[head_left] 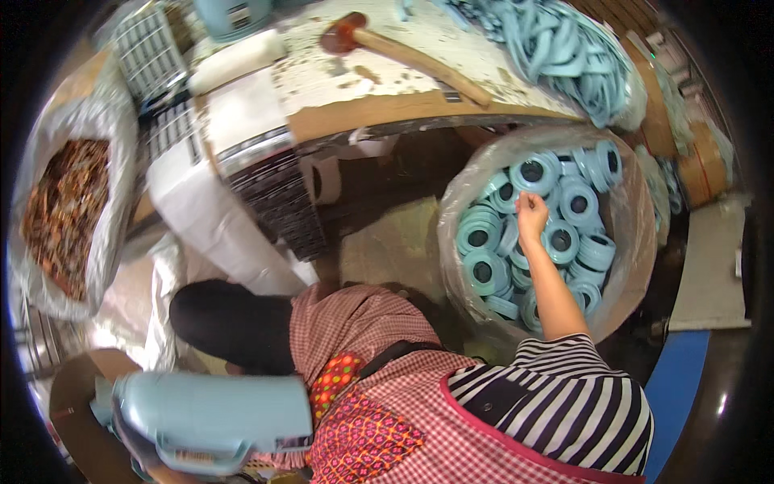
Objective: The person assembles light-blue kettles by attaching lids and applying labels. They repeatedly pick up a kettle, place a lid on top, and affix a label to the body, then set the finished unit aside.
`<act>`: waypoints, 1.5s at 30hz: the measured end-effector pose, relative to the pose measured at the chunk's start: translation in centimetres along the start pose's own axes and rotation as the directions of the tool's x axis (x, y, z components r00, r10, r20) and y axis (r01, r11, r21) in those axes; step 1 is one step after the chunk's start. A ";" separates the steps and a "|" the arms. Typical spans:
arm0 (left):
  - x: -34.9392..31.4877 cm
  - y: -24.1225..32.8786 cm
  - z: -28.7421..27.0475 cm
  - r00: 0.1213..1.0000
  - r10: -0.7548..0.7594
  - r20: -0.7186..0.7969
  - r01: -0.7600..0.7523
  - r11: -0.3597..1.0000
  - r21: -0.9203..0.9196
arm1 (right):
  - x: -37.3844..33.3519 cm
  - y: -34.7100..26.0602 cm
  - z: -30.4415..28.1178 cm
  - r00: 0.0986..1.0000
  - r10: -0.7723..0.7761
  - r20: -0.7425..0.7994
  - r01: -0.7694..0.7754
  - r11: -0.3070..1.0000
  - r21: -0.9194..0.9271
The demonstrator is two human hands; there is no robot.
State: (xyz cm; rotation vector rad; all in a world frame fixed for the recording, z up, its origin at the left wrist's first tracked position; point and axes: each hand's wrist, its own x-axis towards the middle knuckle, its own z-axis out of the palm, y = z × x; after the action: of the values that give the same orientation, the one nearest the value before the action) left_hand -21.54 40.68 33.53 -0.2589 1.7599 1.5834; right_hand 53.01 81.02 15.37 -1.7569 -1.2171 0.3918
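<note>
Over the lined bin, my right hand [531, 216] has its fingers curled closed against the lower rim of a light-blue plastic ring [551, 167]; what they grip, if anything, is hidden. Several more such rings [484, 273] with dark centre holes lie heaped below and around it. At the lower left, a light-blue plastic jug [218, 407] with a side handle lies on its side, its end toward my lap. A blurred strip of skin, my left hand or forearm [165, 474], shows beneath the jug; its fingers are hidden.
A clear plastic liner [641, 242] covers the bin's wall. On the worn white table [314, 81] lie a hammer [419, 60] and a heap of light-blue strips [564, 56]. A plastic-lined sack [113, 153] of brown pieces stands left, above a cardboard box [68, 403].
</note>
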 end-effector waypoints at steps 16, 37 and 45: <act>5.2 -9.6 -5.9 0.738 0.675 0.002 -0.667 0.728 0.155 | -16.8 9.6 -5.6 0.621 -0.098 0.778 0.737 0.412 -0.536; -6.7 -16.0 -2.8 0.811 0.577 0.101 -0.392 0.663 -0.638 | -28.0 -34.7 9.7 0.266 -0.962 0.056 0.434 0.172 0.884; -7.2 -11.9 -4.0 0.735 0.585 -0.343 -0.675 0.682 -0.282 | -28.5 -34.9 10.8 0.470 -0.850 0.238 0.217 0.372 0.902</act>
State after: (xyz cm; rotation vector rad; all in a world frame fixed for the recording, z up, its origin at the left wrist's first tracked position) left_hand -10.87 32.10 28.71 0.0074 1.7894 2.5174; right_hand 12.96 64.65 31.96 -0.2240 -1.7396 1.0218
